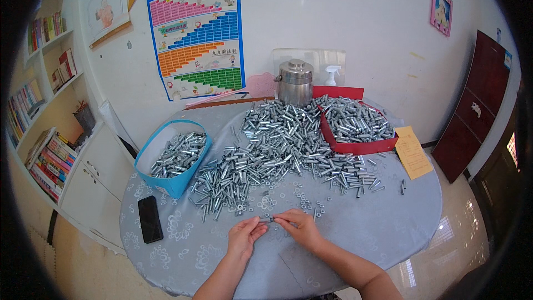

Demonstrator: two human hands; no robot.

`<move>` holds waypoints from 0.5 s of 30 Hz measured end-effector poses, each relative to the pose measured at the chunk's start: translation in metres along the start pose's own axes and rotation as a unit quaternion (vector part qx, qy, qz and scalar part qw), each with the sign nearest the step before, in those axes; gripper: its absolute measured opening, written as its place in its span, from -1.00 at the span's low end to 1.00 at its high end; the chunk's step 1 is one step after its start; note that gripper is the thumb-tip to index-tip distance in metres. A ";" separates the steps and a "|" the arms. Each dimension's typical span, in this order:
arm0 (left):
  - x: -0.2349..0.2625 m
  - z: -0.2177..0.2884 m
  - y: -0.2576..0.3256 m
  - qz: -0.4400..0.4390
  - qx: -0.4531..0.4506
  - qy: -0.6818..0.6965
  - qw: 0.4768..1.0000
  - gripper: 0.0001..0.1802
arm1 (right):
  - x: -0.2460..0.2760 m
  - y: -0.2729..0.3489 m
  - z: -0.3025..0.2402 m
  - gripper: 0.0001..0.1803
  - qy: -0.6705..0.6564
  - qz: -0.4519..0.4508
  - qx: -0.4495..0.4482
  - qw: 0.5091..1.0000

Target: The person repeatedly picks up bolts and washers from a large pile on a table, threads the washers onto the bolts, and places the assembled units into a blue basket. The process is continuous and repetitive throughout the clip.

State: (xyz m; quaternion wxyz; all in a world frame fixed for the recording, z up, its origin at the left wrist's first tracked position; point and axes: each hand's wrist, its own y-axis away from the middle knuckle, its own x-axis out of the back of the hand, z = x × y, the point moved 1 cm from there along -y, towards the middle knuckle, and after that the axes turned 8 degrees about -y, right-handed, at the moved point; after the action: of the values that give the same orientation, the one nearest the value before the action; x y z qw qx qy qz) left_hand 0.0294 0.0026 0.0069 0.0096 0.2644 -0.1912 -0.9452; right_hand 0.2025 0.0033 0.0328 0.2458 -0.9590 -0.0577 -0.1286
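Observation:
My left hand (245,235) and my right hand (298,226) meet near the table's front edge, both pinching the ends of one small silver bolt (267,219) held between the fingertips. Just beyond the hands lie scattered washers and nuts (277,200). Farther back spreads a large heap of silver bolts (272,144) across the round table (388,222) with its grey patterned cloth.
A blue bag (173,158) holding bolts stands at the left. A red tray (355,125) full of bolts sits at the back right. A black phone (149,218) lies front left, a yellow paper (412,151) right, a steel canister (295,81) and spray bottle (332,75) behind.

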 end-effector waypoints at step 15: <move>0.003 0.005 -0.002 -0.004 -0.024 -0.011 1.000 -0.87 | 0.004 0.004 0.020 -0.86 0.166 -0.070 0.017 0.984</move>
State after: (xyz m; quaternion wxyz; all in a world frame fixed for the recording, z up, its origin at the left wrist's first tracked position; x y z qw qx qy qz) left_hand 0.0246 0.0058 0.0086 0.0099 0.2544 -0.1673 -0.9525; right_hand 0.2109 0.0093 0.0152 0.2584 -0.9138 -0.0852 -0.3015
